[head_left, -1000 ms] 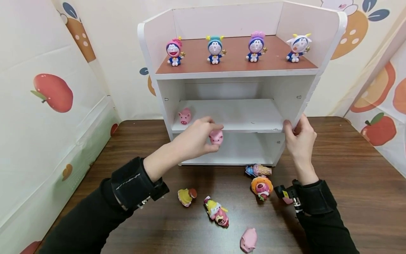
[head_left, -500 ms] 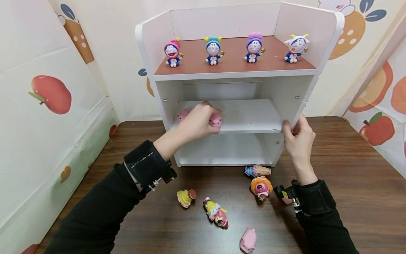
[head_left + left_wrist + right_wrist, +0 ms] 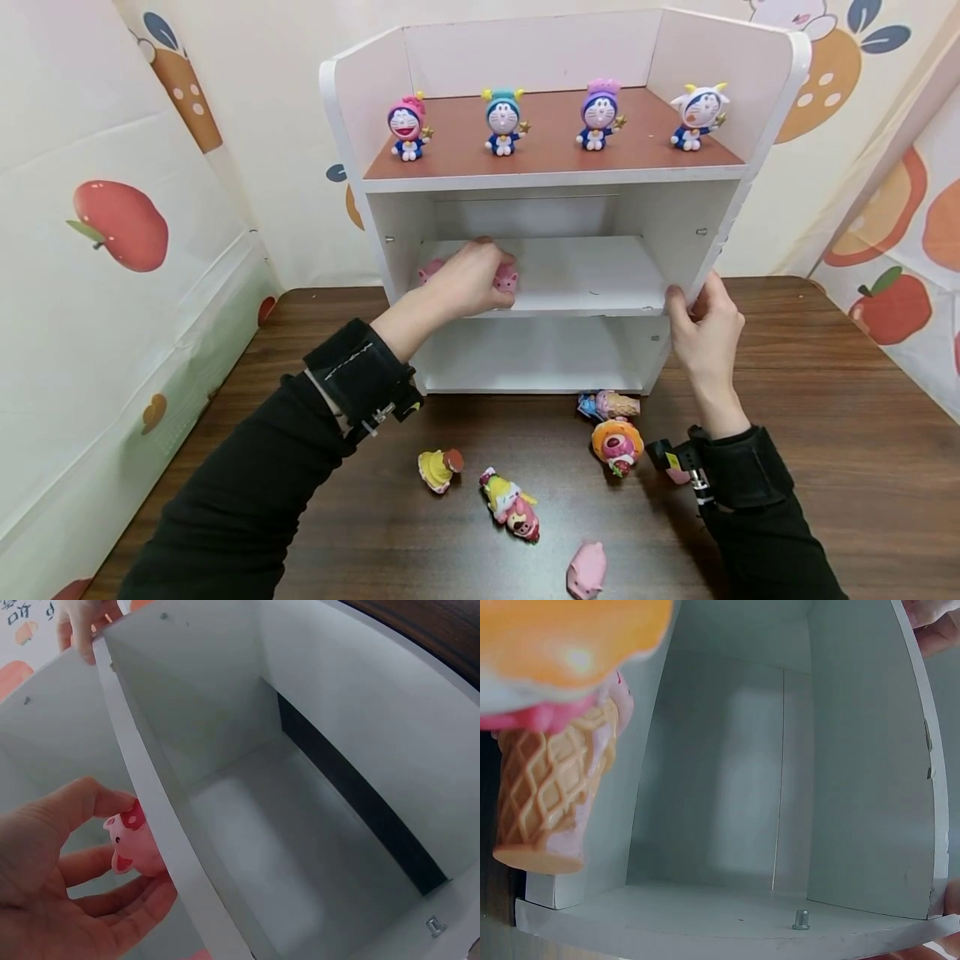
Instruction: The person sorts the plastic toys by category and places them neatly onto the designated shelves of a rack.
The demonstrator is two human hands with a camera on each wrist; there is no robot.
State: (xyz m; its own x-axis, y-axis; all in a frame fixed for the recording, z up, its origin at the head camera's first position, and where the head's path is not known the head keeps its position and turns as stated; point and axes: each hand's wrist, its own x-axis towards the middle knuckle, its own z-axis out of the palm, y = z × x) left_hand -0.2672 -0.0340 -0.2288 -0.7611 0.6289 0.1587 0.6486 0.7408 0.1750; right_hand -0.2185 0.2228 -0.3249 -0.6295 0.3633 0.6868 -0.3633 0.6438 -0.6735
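Observation:
My left hand (image 3: 467,282) holds a small pink pig figurine (image 3: 507,277) at the front of the white cabinet's middle shelf (image 3: 585,271). In the left wrist view, thumb and fingers pinch the pig (image 3: 139,844) right by the shelf's front edge; whether it touches the board I cannot tell. Another pink pig (image 3: 431,269) stands on the same shelf to the left, partly hidden behind the hand. My right hand (image 3: 707,337) grips the front edge of the cabinet's right side wall (image 3: 738,200), thumb on the inner side.
Several cat figurines in animal hats, one with a pink hat (image 3: 407,129), stand on the brown top. On the table lie a pig (image 3: 587,569), a yellow-dressed figure (image 3: 439,469), a yellow and pink figure (image 3: 512,504), an orange-hatted figure (image 3: 617,446) and an ice-cream-cone figure (image 3: 609,405).
My left hand has lifted the pig from in front of the lower compartment to the middle shelf, then shifted slightly left. My right hand keeps its grip on the cabinet's side.

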